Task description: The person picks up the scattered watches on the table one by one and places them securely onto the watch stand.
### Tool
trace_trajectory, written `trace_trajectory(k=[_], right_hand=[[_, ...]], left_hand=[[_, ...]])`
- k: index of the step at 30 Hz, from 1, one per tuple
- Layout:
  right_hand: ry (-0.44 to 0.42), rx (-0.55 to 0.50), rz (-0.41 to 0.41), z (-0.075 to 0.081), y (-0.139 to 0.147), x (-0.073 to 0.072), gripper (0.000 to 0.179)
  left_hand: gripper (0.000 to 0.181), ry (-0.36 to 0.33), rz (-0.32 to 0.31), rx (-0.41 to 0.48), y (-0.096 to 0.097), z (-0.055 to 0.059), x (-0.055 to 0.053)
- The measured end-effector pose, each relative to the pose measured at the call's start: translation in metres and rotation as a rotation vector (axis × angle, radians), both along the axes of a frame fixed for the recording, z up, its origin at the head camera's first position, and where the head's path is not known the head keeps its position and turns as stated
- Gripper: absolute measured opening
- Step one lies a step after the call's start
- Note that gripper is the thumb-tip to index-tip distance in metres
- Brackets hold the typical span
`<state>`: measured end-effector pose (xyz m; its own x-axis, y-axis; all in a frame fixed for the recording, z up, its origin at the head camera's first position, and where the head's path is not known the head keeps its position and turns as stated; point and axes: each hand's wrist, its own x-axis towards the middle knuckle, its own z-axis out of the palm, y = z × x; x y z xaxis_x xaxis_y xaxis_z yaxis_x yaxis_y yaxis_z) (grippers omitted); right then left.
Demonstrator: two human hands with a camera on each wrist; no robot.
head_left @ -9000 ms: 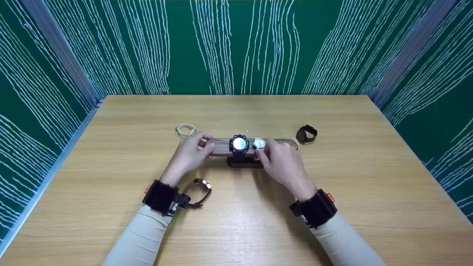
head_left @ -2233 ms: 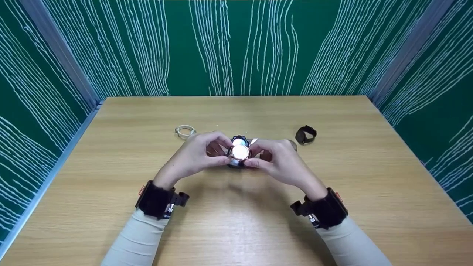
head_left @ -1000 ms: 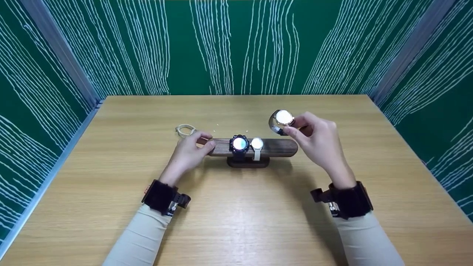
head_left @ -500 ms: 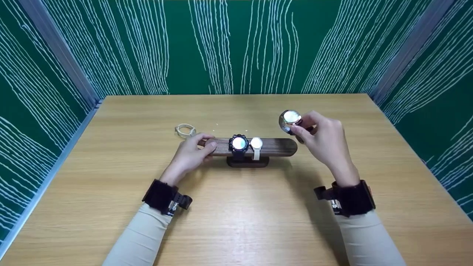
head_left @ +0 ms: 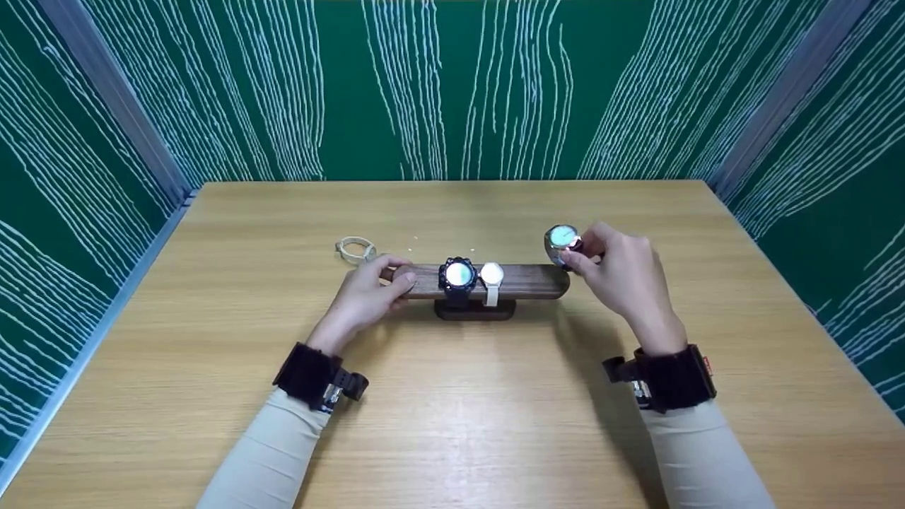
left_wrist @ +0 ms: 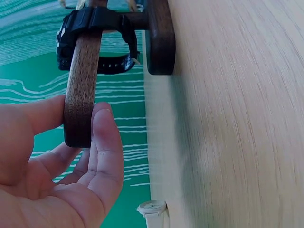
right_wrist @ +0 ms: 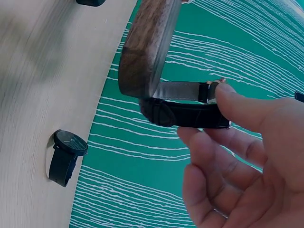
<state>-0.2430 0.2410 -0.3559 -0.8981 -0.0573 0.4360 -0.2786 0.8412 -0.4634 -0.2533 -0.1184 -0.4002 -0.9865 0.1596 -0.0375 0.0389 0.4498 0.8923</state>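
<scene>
The chunky watch (head_left: 458, 275) and white-strapped watch (head_left: 491, 274) are already on the wooden stand (head_left: 532, 283) your left hand (head_left: 366, 286) grips, your right hand (head_left: 626, 277) pinches the dark-strapped watch (head_left: 563, 236) beside its end, and cream watch (left_wrist: 153, 207) and black watch (right_wrist: 66, 156) seem remaining.

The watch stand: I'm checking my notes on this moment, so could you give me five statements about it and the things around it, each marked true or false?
1. The left hand grips one end of the wooden stand. True.
2. The right hand holds nothing. False: it pinches a dark-strapped watch.
3. A chunky black watch and a white-strapped watch sit side by side on the stand. True.
4. The pale watch beyond the left hand is on the stand. False: it lies on the table.
5. The right wrist view shows another dark watch on the table. True.
</scene>
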Motion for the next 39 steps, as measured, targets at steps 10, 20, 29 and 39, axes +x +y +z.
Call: trace_trajectory(k=[10,20,29,39], right_hand=[[-0.087,0.079,0.021,-0.0033,0.0041,-0.0005,0.025],[-0.240,0.091,0.054,-0.0038,0.0029,0.0003,0.020],[-0.275,0.125,0.083,-0.0038,-0.0010,0.0020,0.029],[-0.309,0.140,0.114,-0.0049,-0.0027,0.0034,0.033]], left_hand=[[0.035,-0.010,0.009,-0.001,0.0005,0.0000,-0.0002],[0.036,-0.013,0.010,-0.002,-0.0003,-0.0008,-0.0005],[0.036,-0.024,0.011,0.002,0.0003,0.0003,-0.0008],[0.033,0.006,0.013,-0.001,0.0009,-0.0012,-0.0011]])
